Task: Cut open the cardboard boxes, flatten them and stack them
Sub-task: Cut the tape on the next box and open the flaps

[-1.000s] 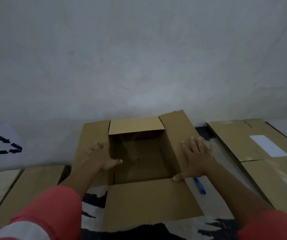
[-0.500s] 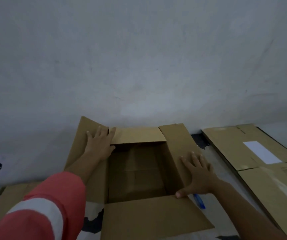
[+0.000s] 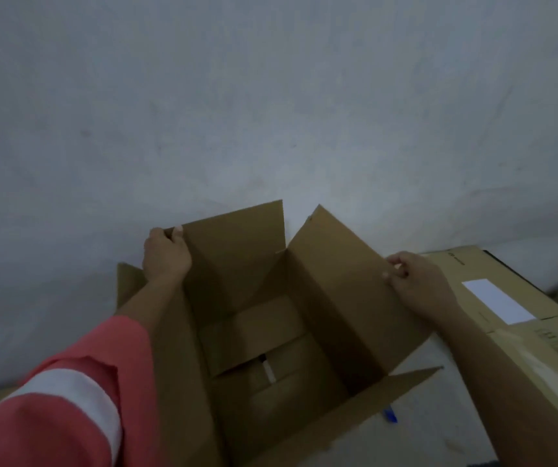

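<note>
the left hand [image 3: 166, 256] gripped the top corner of the far flap, fingers curled over its edge. the right hand [image 3: 415, 281] pinched the edge of the right flap. both flaps belonged to an open box [image 3: 338, 298] standing before the person, near the wall [image 3: 270, 112]. flat boxes [image 3: 540, 372] lay to its right, and a small blue tool [image 3: 390, 416] lay beside its near flap.

open brown cardboard box [image 3: 264, 335], flaps up, far flap in left fingers [image 3: 177, 231], right flap in right fingers [image 3: 393, 266]; flattened boxes [image 3: 540, 382] beyond right fingers.
</note>
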### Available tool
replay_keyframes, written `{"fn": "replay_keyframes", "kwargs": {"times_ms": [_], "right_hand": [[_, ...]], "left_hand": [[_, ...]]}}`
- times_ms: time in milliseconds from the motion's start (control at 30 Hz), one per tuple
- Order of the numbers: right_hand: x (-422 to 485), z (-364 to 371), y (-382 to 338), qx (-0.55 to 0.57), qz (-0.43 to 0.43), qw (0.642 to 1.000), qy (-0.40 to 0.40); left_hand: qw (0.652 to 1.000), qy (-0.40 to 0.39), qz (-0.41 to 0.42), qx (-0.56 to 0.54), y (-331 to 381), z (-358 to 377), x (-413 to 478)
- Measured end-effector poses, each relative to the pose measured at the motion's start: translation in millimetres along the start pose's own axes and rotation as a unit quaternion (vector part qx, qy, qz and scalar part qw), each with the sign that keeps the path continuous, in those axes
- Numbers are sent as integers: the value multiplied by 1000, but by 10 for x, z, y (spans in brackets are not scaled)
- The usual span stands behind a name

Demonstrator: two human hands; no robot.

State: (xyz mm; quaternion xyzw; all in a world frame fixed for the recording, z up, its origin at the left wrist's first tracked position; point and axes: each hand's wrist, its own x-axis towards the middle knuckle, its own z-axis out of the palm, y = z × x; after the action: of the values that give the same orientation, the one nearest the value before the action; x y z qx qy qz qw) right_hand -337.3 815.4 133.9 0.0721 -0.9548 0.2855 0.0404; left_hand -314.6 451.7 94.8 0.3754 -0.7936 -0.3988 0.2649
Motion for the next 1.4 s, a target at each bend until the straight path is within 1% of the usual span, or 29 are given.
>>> {"fn": "replay_keyframes", "kwargs": {"times_ms": [100,200,300,367,433,467,500,600,667,700,767,800,833,867,933,967,1000,1033,1067,1100,1133,1233,1267,1300,1333,1400], "right_hand": [[-48,-224,-236,19,-15,999,25],[-166,-348,-475,37,-34,996,67],[-315,-427,-676,25,-53,990,130],[-442,-448,-808,-3,-71,986,152],[-562,-424,-944,-40,-96,985,136],[-619,-395,-1018,-55,-108,986,118],[-670,-361,-1098,-63,-117,986,97],[-783,-256,-1352,-59,-132,989,16],[-813,-153,-1514,-38,-152,987,-44],[-823,-85,-1589,-31,-167,983,-70],[-878,100,-1714,-24,-199,973,-112],[-916,203,-1762,-17,-213,968,-130],[-961,299,-1797,-8,-223,964,-144],[-1011,378,-1833,-1,-228,961,-157],[-1090,518,-1903,7,-226,958,-176],[-1127,565,-1934,10,-216,959,-185],[-1172,590,-1957,9,-210,959,-190],[-1206,618,-1970,11,-221,958,-183],[-1243,641,-1973,18,-243,955,-169],[-1271,649,-1968,31,-262,951,-161],[-1291,630,-1956,49,-269,947,-167],[-1166,557,-1853,159,-205,936,-240],[-1056,556,-1780,169,-186,939,-235],[-911,569,-1686,160,-170,949,-212],[-737,600,-1551,140,-164,959,-181],[-398,663,-1230,85,-125,978,-141]], "left_hand": [[985,8,-120,-127,79,38,-85],[966,-4,-167,-195,209,93,-255],[936,4,-239,-258,425,109,-337],[902,-17,-287,-323,488,105,-294],[858,-41,-315,-404,550,7,-310],[842,-45,-309,-440,560,-28,-333],[836,-54,-299,-456,572,-45,-369],[847,-81,-253,-460,626,-63,-466],[864,-91,-210,-448,693,-152,-528],[882,-90,-185,-424,721,-207,-548],[924,-64,-109,-360,765,-318,-602],[938,-45,-62,-337,779,-386,-646],[947,-28,-32,-319,772,-445,-671],[951,-10,-21,-307,743,-499,-693],[959,27,-55,-276,583,-617,-724],[960,29,-84,-264,476,-650,-739],[955,14,-126,-269,383,-688,-777],[938,-34,-177,-295,266,-707,-789],[915,-97,-218,-326,202,-744,-844],[899,-160,-232,-334,158,-769,-893],[898,-189,-227,-326,139,-801,-930],[920,-186,-219,-266,89,-834,-897],[920,-190,-218,-263,88,-844,-873],[920,-198,-219,-258,90,-853,-855],[921,-203,-222,-248,87,-863,-834],[921,-215,-227,-234,65,-865,-760]]}}
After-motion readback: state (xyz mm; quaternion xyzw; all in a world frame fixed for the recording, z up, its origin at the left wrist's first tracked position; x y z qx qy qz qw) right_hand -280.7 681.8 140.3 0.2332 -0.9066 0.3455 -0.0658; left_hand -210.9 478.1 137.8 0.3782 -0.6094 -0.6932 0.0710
